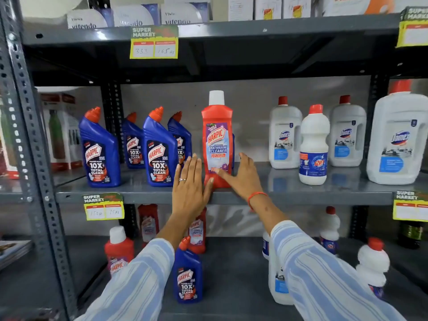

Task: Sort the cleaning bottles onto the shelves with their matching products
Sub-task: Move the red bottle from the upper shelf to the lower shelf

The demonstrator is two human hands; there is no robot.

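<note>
Both hands flank a red Harpic bathroom cleaner bottle [217, 144] that stands upright at the front of the middle shelf [301, 193]. It is tall and flat-sided, with a white cap and a purple and pale blue label. The left hand [190, 181] is held flat and open, fingers together and pointing up, its thumb touching the bottle's lower left edge; a ring sits on one finger. The right hand [243, 177] reaches in from the other side, fingers spread loosely, thumb laid across the bottle's base and the rest beside or behind it. Neither hand is closed around the bottle. Both forearms wear pale blue striped sleeves [324, 274], and a red band circles the right wrist.

On the same shelf, left of the red bottle, stand four blue Harpic toilet cleaner bottles [159, 149] with red angled caps, in two rows. To the right are white Domex jugs [285, 135] with red caps and one white Rin bottle [313, 147] in front of them.

The lower shelf [231, 274] holds a mix: red Harpic bottles [118, 251], one blue Harpic bottle [187, 274], and white bottles partly hidden by the right sleeve. Yellow price tags [103, 206] hang on the shelf edges.
</note>
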